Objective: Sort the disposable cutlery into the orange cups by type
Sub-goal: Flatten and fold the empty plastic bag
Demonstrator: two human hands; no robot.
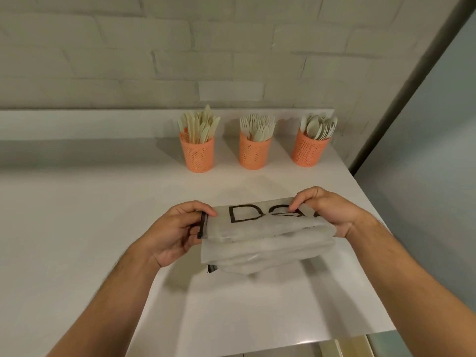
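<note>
My left hand (177, 228) and right hand (327, 212) each pinch an end of a folded white bag (265, 240). Beyond my fingers, well apart, stand three orange cups (253, 153) holding knives (199, 124), forks (257, 126) and spoons (318, 126).

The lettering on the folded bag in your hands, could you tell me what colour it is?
Black, on the translucent whitish bag; it shows clearly in the head view.

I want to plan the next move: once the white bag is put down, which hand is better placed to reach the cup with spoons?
Probably the right hand: the spoon cup stands rightmost, nearest it. Both hands now hold the bag.
</note>
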